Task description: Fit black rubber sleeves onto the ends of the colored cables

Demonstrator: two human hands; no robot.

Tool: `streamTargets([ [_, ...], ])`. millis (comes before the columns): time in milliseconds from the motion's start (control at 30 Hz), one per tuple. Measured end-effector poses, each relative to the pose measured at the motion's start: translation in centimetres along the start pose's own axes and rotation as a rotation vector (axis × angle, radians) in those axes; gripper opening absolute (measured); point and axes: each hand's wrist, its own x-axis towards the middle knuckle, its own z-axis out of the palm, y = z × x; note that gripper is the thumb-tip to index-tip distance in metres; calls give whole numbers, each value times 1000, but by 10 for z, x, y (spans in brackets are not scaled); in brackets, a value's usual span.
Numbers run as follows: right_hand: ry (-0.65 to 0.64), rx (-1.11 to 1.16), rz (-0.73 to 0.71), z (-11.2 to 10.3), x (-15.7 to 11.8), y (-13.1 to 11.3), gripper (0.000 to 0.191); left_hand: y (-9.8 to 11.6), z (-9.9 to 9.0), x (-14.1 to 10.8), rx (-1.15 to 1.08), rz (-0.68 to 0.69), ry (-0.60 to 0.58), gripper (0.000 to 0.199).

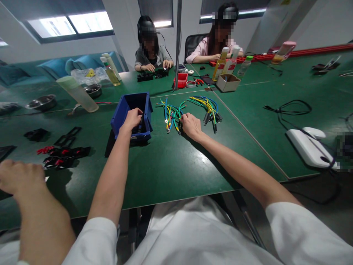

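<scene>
My left hand (pixel 134 118) reaches into a blue plastic bin (pixel 121 115), its fingers curled down over black parts (pixel 140 125) inside. Whatever its fingertips hold is hidden. My right hand (pixel 191 126) rests by a bundle of blue, green and yellow wires (pixel 171 115) with metal lugs on their near ends. The fingers are closed at the right side of that bundle and seem to pinch a wire. Just beyond this hand lies a second bundle of wires (pixel 207 105), whose near ends carry black sleeves.
At left, a neighbour's arm (pixel 35 198) extends over the table near black and red parts (pixel 66 152). Two people work across the green table (pixel 176 162). Bottles, a red tray (pixel 181 80), a small carton (pixel 227 84) and a white device (pixel 309 147) with a black cable stand around.
</scene>
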Motion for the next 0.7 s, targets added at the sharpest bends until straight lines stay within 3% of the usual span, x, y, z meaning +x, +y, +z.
streamTargets([
  [167,16,-82,-79,-12,-4,-2,29,-1,0,0,-26,6,-22,34],
  [567,243,-160,-161,-49,-9,12,34,-6,4,1,-95,55,-34,38],
  [700,146,-211,-223,-61,-21,6,30,-3,3,1,-79,64,-43,36],
])
